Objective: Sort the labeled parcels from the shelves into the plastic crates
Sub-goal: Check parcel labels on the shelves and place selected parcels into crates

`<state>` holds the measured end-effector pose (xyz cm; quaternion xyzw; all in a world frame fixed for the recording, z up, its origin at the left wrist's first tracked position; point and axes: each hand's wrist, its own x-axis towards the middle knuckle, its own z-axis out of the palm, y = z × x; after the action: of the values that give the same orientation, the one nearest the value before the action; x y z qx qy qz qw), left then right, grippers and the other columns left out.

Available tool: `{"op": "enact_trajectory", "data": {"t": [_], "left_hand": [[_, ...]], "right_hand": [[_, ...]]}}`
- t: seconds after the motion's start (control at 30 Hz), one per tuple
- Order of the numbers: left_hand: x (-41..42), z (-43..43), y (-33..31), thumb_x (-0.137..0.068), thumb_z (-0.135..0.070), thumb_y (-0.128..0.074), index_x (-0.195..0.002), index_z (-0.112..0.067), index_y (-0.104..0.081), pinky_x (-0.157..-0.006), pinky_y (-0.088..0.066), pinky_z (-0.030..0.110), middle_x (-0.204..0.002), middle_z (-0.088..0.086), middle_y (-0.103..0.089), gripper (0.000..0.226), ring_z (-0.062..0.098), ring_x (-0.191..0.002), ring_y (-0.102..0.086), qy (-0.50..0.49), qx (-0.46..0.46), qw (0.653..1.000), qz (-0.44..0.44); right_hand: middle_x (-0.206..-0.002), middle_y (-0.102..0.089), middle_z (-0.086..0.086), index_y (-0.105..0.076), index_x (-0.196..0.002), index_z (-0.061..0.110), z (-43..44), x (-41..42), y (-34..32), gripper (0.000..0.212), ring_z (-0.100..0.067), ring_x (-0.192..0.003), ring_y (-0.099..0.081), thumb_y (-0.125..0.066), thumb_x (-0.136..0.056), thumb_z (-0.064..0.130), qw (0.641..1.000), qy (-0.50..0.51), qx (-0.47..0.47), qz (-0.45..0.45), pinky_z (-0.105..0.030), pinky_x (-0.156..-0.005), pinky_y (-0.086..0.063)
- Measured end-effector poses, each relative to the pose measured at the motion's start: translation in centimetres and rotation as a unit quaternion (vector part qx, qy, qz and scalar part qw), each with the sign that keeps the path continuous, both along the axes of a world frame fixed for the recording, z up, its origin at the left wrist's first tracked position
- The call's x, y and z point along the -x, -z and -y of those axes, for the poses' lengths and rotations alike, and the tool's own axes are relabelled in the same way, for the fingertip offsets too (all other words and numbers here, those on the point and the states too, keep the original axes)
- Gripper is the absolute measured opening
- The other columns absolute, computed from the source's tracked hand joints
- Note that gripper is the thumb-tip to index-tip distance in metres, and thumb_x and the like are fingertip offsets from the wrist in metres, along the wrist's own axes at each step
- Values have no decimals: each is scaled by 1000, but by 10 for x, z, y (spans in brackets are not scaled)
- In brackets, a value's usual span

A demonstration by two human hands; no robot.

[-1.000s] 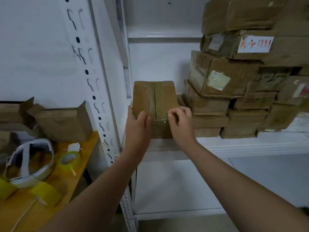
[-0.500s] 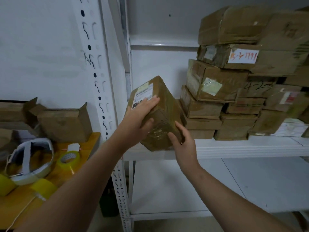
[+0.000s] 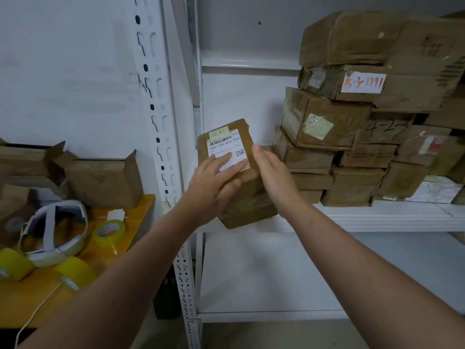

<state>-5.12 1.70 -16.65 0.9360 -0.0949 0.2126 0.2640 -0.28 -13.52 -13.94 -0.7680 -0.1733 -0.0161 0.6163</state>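
A brown cardboard parcel point(image 3: 247, 210) wrapped in tape is held in front of the white shelf point(image 3: 377, 215), its white barcode label point(image 3: 225, 144) turned up toward me. My left hand point(image 3: 214, 182) lies on the labelled face with the thumb on the parcel's side. My right hand point(image 3: 273, 172) grips its right side. A stack of several taped brown parcels point(image 3: 352, 127) fills the right part of the same shelf, some with paper labels. No plastic crate is in view.
A perforated white shelf upright point(image 3: 161, 137) stands just left of the parcel. On the orange table point(image 3: 83, 278) at left lie tape rolls point(image 3: 109, 229), a white headset point(image 3: 55, 230) and open cardboard boxes point(image 3: 103, 177). The lower shelf board point(image 3: 302, 273) is bare.
The parcel has been lifted off the shelf and turned, so its barcode label now faces me. My left hand moved onto the label; my right hand moved from underneath to the right side.
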Motion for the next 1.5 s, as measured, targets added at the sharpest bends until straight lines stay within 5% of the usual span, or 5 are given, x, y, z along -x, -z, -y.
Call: {"op": "enact_trajectory", "data": {"t": [0.2, 0.37, 0.7, 1.07, 1.5], "left_hand": [[11, 9, 2, -100, -34, -47, -138, -29, -34, -84, -53, 25, -125, -10, -53, 41, 10, -111, -57, -55, 442, 894, -50], [15, 5, 0, -98, -22, -51, -132, -35, -42, -75, -59, 32, -114, -6, -67, 37, 12, -92, -70, 2, 563, 826, -5], [20, 15, -4, -103, -42, -19, -142, -51, -9, -70, -55, 17, -124, -23, -49, 41, 0, -104, -61, 15, 456, 889, 36], [21, 11, 7, -104, -40, -20, -152, -34, -13, -83, -54, 19, -145, -8, -43, 49, -1, -120, -52, 35, 424, 903, 62], [51, 34, 11, -88, -45, -48, -142, -34, -31, -69, -57, 23, -136, 3, -49, 58, 19, -112, -62, -3, 473, 878, 76]], "right_hand": [[-121, -64, 5, -48, -138, 28, -1, 2, 8, 45, -6, -96, -62, -52, -95, 37, 999, -25, 0, -29, -20, -69, -48], [-108, -62, 12, -48, -127, 27, 12, 8, 12, 38, -5, -97, -63, -58, -92, 14, 994, -72, -87, 0, -19, -76, -49], [-148, -34, 18, -18, -139, 48, 3, 20, 25, 45, 3, -136, -32, -26, -95, 51, 989, -54, -100, 95, -26, -114, -28], [-126, -38, 33, -19, -146, 33, 3, 28, 25, 42, 34, -104, -37, -26, -105, 26, 987, -65, -112, 95, 2, -89, -35], [-119, -60, 19, -31, -136, 37, 22, 64, 31, 42, 5, -104, -62, -46, -101, 20, 980, -94, -168, 40, -14, -79, -51]]}}
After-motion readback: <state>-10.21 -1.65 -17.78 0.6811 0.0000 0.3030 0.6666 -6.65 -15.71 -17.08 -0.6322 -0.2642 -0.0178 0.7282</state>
